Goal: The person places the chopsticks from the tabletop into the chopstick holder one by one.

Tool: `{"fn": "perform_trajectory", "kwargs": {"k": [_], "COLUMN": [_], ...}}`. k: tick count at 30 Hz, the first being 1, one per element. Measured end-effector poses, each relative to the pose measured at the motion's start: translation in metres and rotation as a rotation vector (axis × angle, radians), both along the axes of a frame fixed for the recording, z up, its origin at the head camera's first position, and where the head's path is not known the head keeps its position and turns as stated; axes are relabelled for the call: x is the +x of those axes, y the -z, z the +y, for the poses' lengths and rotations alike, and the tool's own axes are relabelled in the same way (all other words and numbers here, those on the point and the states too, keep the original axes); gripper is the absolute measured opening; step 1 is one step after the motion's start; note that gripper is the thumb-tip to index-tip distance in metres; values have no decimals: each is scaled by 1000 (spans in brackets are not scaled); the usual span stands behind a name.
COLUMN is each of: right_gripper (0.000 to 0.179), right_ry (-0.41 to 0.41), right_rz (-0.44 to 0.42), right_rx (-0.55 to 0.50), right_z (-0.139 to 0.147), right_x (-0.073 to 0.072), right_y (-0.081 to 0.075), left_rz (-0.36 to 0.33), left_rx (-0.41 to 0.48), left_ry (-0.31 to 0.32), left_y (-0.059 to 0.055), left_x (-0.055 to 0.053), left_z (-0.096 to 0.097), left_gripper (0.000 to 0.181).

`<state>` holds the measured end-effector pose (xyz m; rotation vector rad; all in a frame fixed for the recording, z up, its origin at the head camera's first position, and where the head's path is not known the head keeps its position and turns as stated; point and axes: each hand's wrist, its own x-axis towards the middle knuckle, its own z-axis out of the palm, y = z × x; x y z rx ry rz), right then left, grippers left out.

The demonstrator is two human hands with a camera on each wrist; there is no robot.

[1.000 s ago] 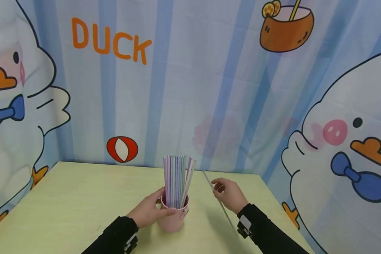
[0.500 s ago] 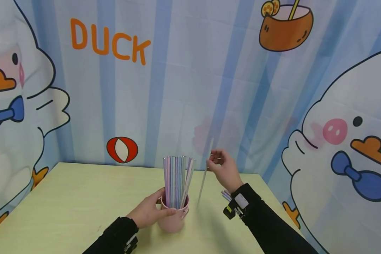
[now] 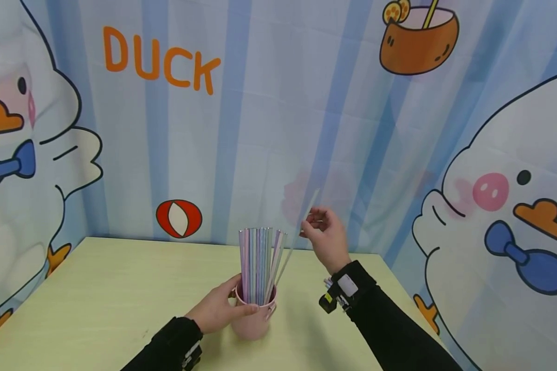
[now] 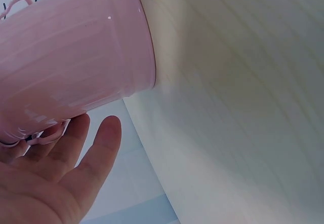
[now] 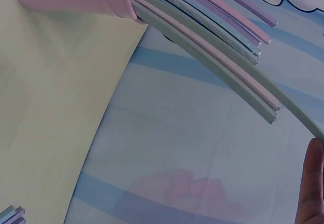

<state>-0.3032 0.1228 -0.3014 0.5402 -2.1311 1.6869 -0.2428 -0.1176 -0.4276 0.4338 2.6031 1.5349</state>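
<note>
A small pink bucket (image 3: 250, 328) stands upright on the table, filled with pastel drinking straws (image 3: 255, 263). My left hand (image 3: 219, 307) grips it near the rim, thumb across the front. In the left wrist view, the fingers (image 4: 104, 143) lie along the bucket's side by a small loop handle. To the right, my right hand (image 3: 326, 238) pinches one pale straw (image 3: 285, 264) near its upper end. That straw slants down to the left. In the right wrist view its lower end overlaps the straws at the bucket's mouth; whether it is inside cannot be told.
Several more straws (image 3: 328, 283) lie on the pale yellow table (image 3: 134, 288), partly hidden behind the right wrist; their ends (image 5: 12, 215) show at the right wrist view's corner. A striped duck-print cloth (image 3: 269, 129) hangs behind the table.
My right hand has risen from the right side of the table and moved left, tilting the straw so its lower end comes to the bucket. My left hand and the bucket stay put.
</note>
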Motion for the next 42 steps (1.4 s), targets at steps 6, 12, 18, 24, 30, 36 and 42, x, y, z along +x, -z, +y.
{"fn": "perform_trajectory", "kwargs": {"k": [6, 12, 18, 24, 30, 36, 42], "right_gripper": [33, 30, 30, 30, 28, 28, 29], "right_ry": [-11, -15, -35, -19, -3, -26, -50], "right_rz": [-5, -13, -28, -69, -69, -117, -137], "right_rx": [23, 72, 87, 127, 185, 196, 227], "right_z": [-6, -10, -13, -17, -22, -19, -20], "right_x": [-2, -2, -1, 0, 13, 4, 7], "right_y": [10, 24, 38, 50, 56, 74, 79], "left_rz": [-5, -16, -17, -7, -2, -5, -8], "left_rx": [13, 24, 23, 22, 19, 15, 15], "left_ry": [10, 8, 9, 13, 18, 9, 1], "left_y": [2, 3, 1, 1, 1, 1, 1], "left_x": [-1, -3, -1, 0, -1, -1, -1], "left_z": [0, 0, 1, 1, 1, 1, 0], "left_gripper": [95, 93, 92, 91, 91, 92, 92]}}
